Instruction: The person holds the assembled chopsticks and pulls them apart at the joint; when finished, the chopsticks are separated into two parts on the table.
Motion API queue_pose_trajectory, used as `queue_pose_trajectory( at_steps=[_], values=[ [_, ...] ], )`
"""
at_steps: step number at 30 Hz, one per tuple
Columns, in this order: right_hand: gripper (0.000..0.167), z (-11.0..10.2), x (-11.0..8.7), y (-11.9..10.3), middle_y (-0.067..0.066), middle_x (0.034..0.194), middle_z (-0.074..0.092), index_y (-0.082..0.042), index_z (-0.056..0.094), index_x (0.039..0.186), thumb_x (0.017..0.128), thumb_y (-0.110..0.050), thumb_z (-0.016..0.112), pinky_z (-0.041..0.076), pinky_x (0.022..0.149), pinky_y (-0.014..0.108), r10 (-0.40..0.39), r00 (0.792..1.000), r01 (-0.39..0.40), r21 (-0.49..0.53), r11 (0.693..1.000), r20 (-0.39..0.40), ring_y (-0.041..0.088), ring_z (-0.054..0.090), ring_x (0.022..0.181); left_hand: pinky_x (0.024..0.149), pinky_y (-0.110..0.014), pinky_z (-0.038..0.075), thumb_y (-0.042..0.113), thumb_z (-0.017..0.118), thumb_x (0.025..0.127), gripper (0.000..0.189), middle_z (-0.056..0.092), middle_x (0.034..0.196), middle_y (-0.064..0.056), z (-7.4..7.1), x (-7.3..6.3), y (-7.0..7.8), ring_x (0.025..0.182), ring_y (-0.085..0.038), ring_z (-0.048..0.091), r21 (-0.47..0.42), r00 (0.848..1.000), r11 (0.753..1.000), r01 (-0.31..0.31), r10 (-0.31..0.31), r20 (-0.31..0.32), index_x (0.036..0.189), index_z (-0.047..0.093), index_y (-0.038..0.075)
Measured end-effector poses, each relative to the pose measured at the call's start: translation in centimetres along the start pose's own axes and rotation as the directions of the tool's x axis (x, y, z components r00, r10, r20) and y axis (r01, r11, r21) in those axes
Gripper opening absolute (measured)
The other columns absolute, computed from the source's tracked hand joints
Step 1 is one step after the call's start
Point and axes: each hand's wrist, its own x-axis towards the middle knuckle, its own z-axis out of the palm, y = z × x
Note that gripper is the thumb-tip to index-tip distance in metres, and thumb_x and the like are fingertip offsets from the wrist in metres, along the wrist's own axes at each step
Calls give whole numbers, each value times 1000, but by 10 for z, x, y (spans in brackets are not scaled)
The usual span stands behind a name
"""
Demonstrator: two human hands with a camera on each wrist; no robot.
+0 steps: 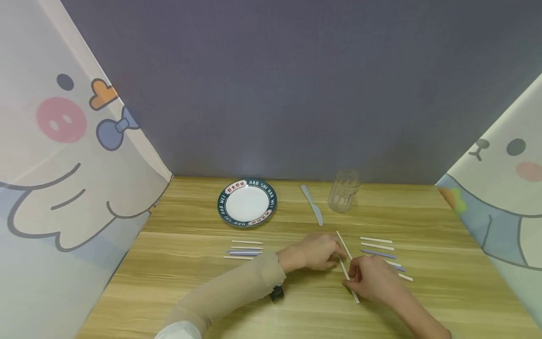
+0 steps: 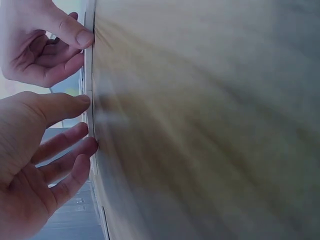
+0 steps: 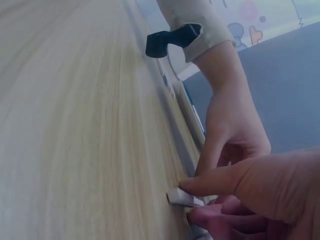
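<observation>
Two thin white sticks lie end to end, slightly overlapping, on the wooden table: an upper stick (image 1: 344, 243) and a lower stick (image 1: 355, 296). My left hand (image 1: 319, 252) reaches in from the left, its thumb and curled fingertips at the sticks' meeting ends. The left wrist view shows that thumb and those fingers along the sticks' edge. With thumb and forefinger, my right hand (image 1: 372, 278) pinches the lower stick. The right wrist view shows a blunt white stick end (image 3: 182, 197) between its fingertips, the left hand (image 3: 235, 120) just beyond.
Several white and purple sticks (image 1: 377, 246) lie to the right, with another group (image 1: 247, 247) at left. Farther back are a green-rimmed plate (image 1: 221, 205), a pale plastic knife (image 1: 312, 205) and a clear cup (image 1: 342, 193). Behind stands a grey partition (image 1: 271, 94).
</observation>
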Motion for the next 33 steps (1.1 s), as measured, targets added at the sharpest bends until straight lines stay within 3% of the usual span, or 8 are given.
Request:
queue_pose_trajectory(
  at_steps=[5, 11, 14, 17, 20, 23, 29, 33],
  values=[
    [23, 3, 2, -2, -17, 57, 55, -20, 67, 73, 84, -15, 87, 39, 44, 16, 15, 1000, -16, 59, 998, 16, -3, 45, 47, 82, -7, 50, 21, 79, 96, 12, 74, 111, 11, 2, 0, -4, 99, 1, 67, 12, 1000, 1000, -9, 9, 8, 106, 83, 25],
    [16, -1, 5, -3, -16, 64, 55, -20, 71, 79, 85, -11, 83, 39, 47, 18, -1, 999, 2, 24, 1000, -42, -3, 43, 53, 87, -9, 42, 24, 76, 99, 5, 74, 98, 15, -4, -7, -17, 96, 0, 57, -4, 997, 997, -77, 77, 11, 102, 79, 25],
    [14, -11, 11, -6, -14, 70, 55, -19, 73, 84, 87, -9, 82, 40, 51, 18, -33, 995, 35, 13, 999, -93, -1, 43, 59, 85, -9, 42, 22, 74, 100, 4, 74, 96, 12, -14, -15, -23, 91, 1, 57, -78, 995, 993, -92, 89, -51, 103, 77, 21],
    [12, -24, 19, -11, -11, 78, 57, -16, 73, 89, 89, -7, 81, 46, 57, 19, -95, 982, 94, -11, 995, -166, 0, 48, 67, 76, -8, 44, 16, 70, 101, 4, 73, 95, 5, -26, -24, -25, 81, 1, 56, -174, 988, 981, -87, 62, -143, 104, 73, 14],
    [13, -38, 28, -19, -10, 84, 58, -14, 70, 91, 91, -4, 78, 49, 62, 21, -169, 960, 165, -38, 986, -224, -1, 51, 72, 69, -9, 44, 12, 67, 102, 5, 73, 92, 1, -41, -33, -23, 73, -1, 54, -224, 974, 971, -83, 32, -223, 106, 69, 10],
    [17, -52, 35, -28, -11, 79, 54, -15, 64, 90, 95, -1, 72, 45, 58, 20, -232, 943, 235, -17, 972, -239, -3, 45, 65, 67, -11, 45, 14, 65, 105, 5, 73, 90, 0, -55, -42, -19, 72, -3, 57, -202, 953, 975, -88, 24, -303, 105, 66, 9],
    [15, -72, 45, -45, -15, 66, 43, -18, 64, 95, 105, -6, 63, 34, 48, 19, -308, 940, 319, 57, 946, -148, -6, 30, 53, 73, -14, 54, 16, 69, 104, 10, 75, 87, 0, -76, -63, -14, 83, -11, 75, -148, 894, 981, -126, 48, -446, 97, 64, 10],
    [16, -74, 51, -53, -17, 66, 40, -20, 67, 95, 106, -10, 63, 34, 49, 18, -376, 921, 382, 51, 923, -107, -7, 28, 54, 72, -14, 56, 14, 72, 102, 13, 74, 84, 2, -84, -81, -12, 80, -10, 74, -104, 875, 988, -113, 49, -482, 93, 63, 11]
  ],
)
